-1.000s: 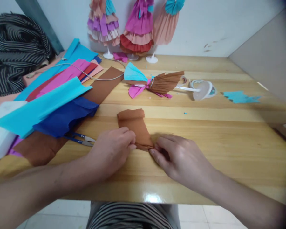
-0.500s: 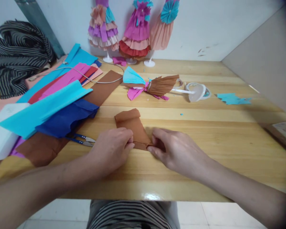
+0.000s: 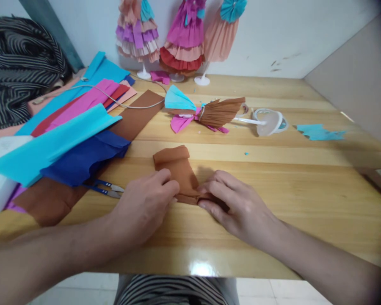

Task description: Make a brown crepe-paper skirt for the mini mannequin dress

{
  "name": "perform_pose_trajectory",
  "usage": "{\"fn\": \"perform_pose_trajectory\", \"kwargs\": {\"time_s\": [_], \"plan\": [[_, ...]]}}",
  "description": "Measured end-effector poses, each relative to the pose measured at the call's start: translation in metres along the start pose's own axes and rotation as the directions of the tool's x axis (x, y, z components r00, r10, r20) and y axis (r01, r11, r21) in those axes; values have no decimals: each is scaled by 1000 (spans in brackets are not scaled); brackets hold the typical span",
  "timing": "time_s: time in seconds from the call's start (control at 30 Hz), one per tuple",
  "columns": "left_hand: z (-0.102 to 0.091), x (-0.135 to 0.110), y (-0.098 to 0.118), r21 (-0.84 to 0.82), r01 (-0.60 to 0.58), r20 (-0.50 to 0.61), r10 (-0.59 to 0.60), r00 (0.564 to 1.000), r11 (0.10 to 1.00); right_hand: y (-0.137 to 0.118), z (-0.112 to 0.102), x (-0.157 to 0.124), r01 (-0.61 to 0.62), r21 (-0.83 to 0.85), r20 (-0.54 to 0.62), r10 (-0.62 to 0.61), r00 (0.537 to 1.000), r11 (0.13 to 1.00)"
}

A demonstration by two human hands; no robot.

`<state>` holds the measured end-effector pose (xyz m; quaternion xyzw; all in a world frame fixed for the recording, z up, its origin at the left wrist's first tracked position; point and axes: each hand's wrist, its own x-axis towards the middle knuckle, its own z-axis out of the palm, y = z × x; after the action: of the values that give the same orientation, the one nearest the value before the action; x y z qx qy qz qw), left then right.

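A strip of brown crepe paper [image 3: 178, 169] lies on the wooden table [image 3: 273, 186] near the front edge, its far end curled over. My left hand [image 3: 146, 203] pinches the strip's near left edge with closed fingers. My right hand [image 3: 235, 203] pinches the near right edge, fingers curled over a small fold. The two hands almost meet at the strip's near end.
Small blue snips [image 3: 104, 188] lie left of my left hand. Sheets of cyan, blue, pink, red and brown paper [image 3: 66, 135] pile at the left. A paper-dressed doll figure [image 3: 209, 112] lies on its stand further back. Three paper-dress figures [image 3: 178, 38] stand by the wall. Striped cloth [image 3: 15, 63] sits far left.
Both hands stay on the strip's near end. My right fingers have shifted slightly left and curled tighter over the fold. The view tipped a little.
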<state>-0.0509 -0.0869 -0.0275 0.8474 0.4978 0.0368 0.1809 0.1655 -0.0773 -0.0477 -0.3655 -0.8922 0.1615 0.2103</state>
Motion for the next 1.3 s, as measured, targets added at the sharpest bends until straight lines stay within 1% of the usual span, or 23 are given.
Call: {"fn": "perform_pose_trajectory", "kwargs": {"time_s": [0.17, 0.37, 0.57, 0.8, 0.93, 1.07, 1.17, 1.23, 1.3], "plan": [[-1, -3, 2, 44, -40, 1, 40, 999, 998, -4, 1, -1, 24, -50, 11, -23, 1000, 998], [2, -3, 0, -5, -79, -55, 79, 995, 997, -12, 1, 2, -8, -95, 14, 9, 1000, 995], [2, -4, -1, -18, -68, -42, 67, 997, 998, -14, 4, 9, -6, -22, -4, 6, 1000, 1000], [2, -5, -2, 5, -76, -50, 76, 996, 997, -11, 5, 9, -41, 33, 15, 41, 999, 999], [-2, -5, -2, -48, -44, -29, 43, 999, 998, -10, 8, 7, 12, 18, -38, -12, 999, 1000], [-8, -6, -2, -116, -69, -49, 64, 997, 991, -10, 9, 1, 86, -100, -94, -95, 991, 991], [-10, -7, -1, -104, -90, -38, 87, 996, 990, -10, 9, -2, 129, -195, -110, -152, 982, 972], [-9, -6, 0, -79, -86, -8, 86, 996, 993, -10, 9, -2, 141, -229, -114, -170, 979, 963], [-6, -5, 0, -59, -88, -11, 88, 996, 994, -11, 9, -2, 154, -243, -111, -185, 976, 958]]}}
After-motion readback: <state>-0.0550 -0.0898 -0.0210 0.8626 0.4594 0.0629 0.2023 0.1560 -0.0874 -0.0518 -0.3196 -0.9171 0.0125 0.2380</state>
